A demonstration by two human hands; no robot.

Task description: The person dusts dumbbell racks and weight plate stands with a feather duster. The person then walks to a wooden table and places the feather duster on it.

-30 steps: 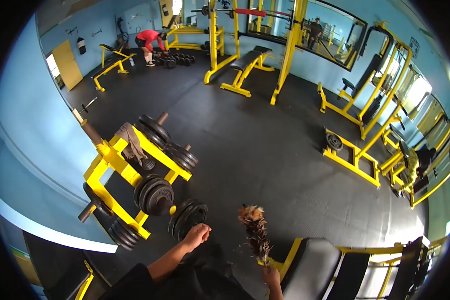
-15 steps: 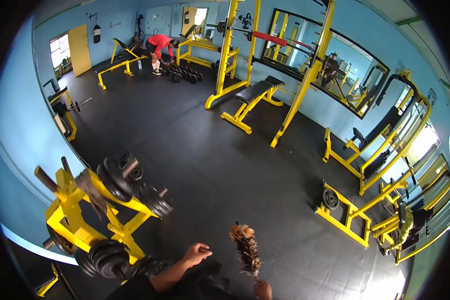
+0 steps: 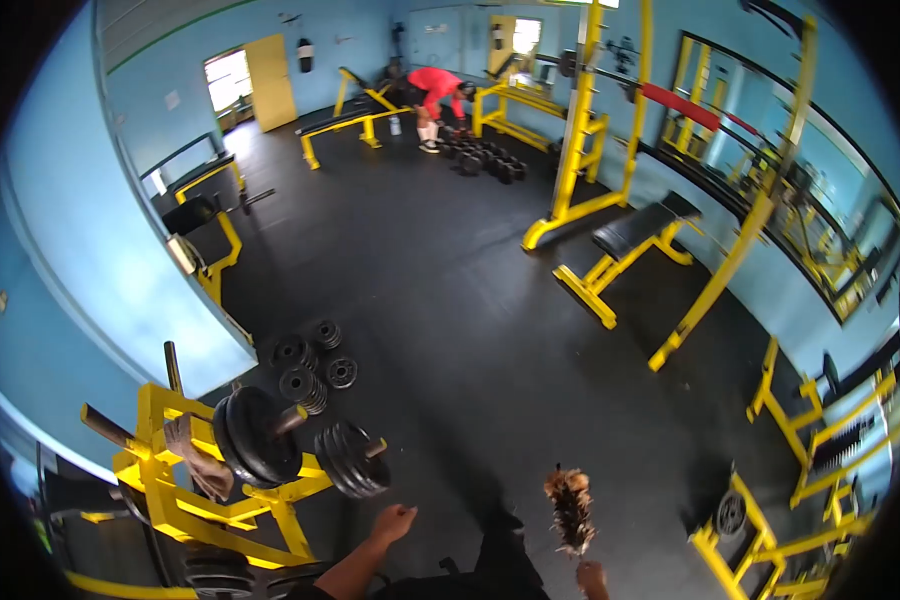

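No lettering, label, brand or number is legible anywhere here.

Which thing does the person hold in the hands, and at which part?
The right hand holds a feather duster at the bottom end of its handle, feathers upward. The left hand is open and holds nothing.

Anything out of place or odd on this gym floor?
Two things. Black weight plates lie loose on the dark rubber floor by the blue wall, off the yellow plate rack. A brownish cloth is draped over that rack. The brown feather duster in the right hand looks normal.
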